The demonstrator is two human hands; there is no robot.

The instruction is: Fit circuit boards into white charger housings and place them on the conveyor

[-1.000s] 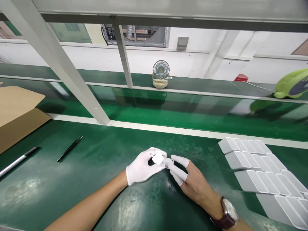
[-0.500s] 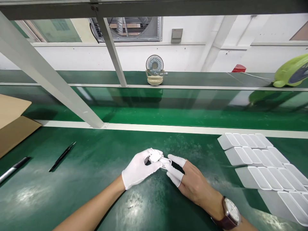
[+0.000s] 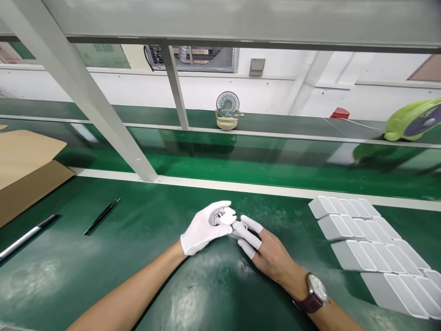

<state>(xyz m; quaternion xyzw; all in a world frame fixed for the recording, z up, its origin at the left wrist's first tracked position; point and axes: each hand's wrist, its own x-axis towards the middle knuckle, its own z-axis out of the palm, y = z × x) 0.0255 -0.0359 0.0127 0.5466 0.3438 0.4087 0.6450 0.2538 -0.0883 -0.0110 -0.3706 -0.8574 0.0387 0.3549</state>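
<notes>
My left hand (image 3: 206, 227), in a white glove, is closed round a small white part with a flat, roundish face (image 3: 228, 218). My right hand (image 3: 268, 248) wears white finger covers and a wristwatch. Its fingers close on the right end of the same bundle, where a looped white piece like a coiled cord (image 3: 239, 227) shows. The two hands meet just above the green table, nearly touching. The fingers hide much of the white part, so its exact kind cannot be made out.
Rows of white plastic boxes (image 3: 354, 255) stand on the right of the green table (image 3: 148, 276). To the left lie a black tweezer-like tool (image 3: 102, 216), a silver-and-black pen-like tool (image 3: 29, 236) and a cardboard box (image 3: 31, 158). A slanted post (image 3: 99, 105) rises behind; a small fan (image 3: 228, 110) stands beyond.
The camera view has shifted a little. My left fingers have opened slightly round the white part and its flat face now shows more. Both hands stay together at the same spot.
</notes>
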